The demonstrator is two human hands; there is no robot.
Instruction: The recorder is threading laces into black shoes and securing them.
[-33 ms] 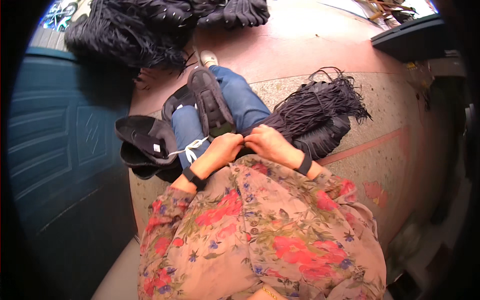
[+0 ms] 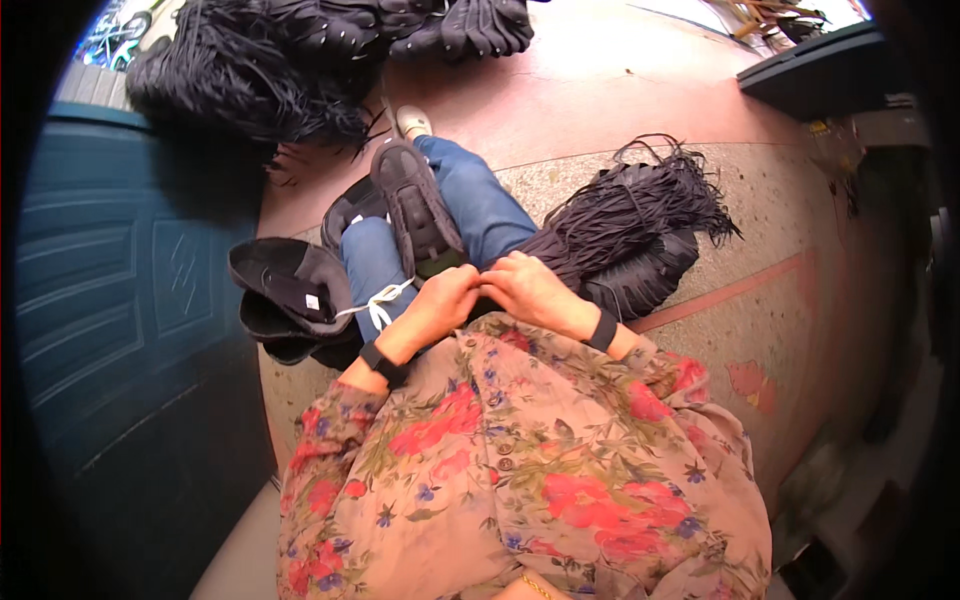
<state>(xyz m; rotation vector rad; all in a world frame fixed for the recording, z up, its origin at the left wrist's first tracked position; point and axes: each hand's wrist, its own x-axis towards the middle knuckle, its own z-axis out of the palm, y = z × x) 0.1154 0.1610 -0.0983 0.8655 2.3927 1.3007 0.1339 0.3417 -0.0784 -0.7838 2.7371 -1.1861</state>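
Both my hands meet fingertip to fingertip in front of my lap. My left hand [image 2: 448, 296] is closed, its thumb and fingers pressed together near the end of a dark shoe upper [image 2: 415, 200] lying between my thighs. My right hand [image 2: 535, 290] is closed too, fingers bent against the left fingertips. Whatever they pinch is hidden or too small to make out. Beside my right hand lies a bundle of dark laces [image 2: 640, 215], with stacked dark shoe uppers [image 2: 645, 278] under it. A white cord [image 2: 382, 300] is tied in a bow around my left leg.
More dark shoe uppers [image 2: 285, 285] lie by my left leg. A large heap of dark laces and uppers [image 2: 260, 75] is piled at the far left. A blue panelled door [image 2: 120, 250] stands on the left; a dark board [image 2: 815, 78] is at the far right.
My right fingers have shifted slightly against the left ones and look a little straighter. The whole view has moved a touch; the shoe uppers and laces lie as before.
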